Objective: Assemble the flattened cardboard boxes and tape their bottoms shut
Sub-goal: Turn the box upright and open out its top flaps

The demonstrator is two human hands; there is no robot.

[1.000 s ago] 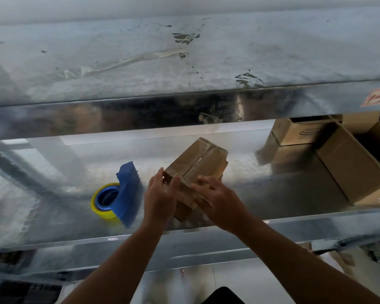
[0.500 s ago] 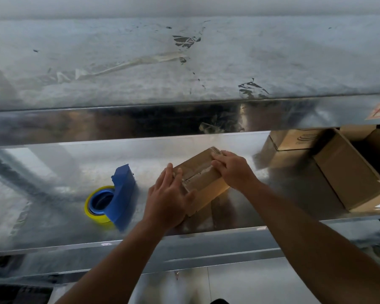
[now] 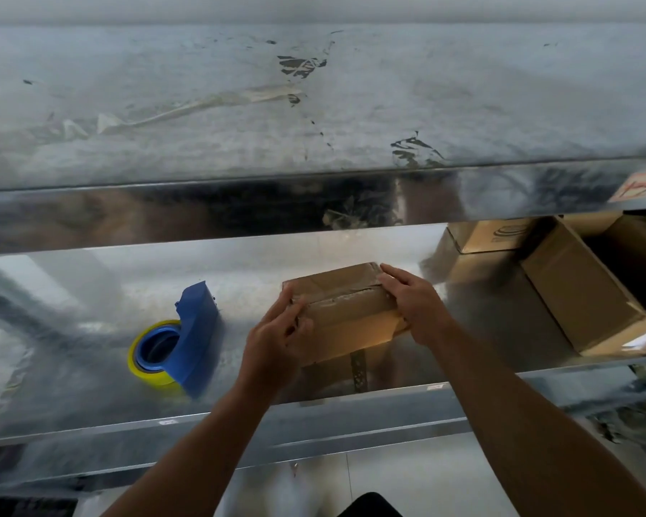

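A small brown cardboard box (image 3: 347, 319) stands on the lower metal shelf (image 3: 90, 397), with a strip of clear tape running along the seam on its upper face. My left hand (image 3: 276, 341) grips its near left corner. My right hand (image 3: 413, 300) holds its right end, fingers laid over the far top edge. A blue tape dispenser (image 3: 194, 330) with a yellow roll lies on the shelf to the left of the box, untouched.
An upper metal shelf (image 3: 314, 106) with tape scraps overhangs the work area. Larger cardboard boxes (image 3: 582, 292) stand at the right end of the lower shelf. The shelf's front lip (image 3: 202, 419) runs just below my wrists.
The box has been turned from a diagonal pose to lie nearly square to the shelf edge. My right hand moved from its near side to its right end.
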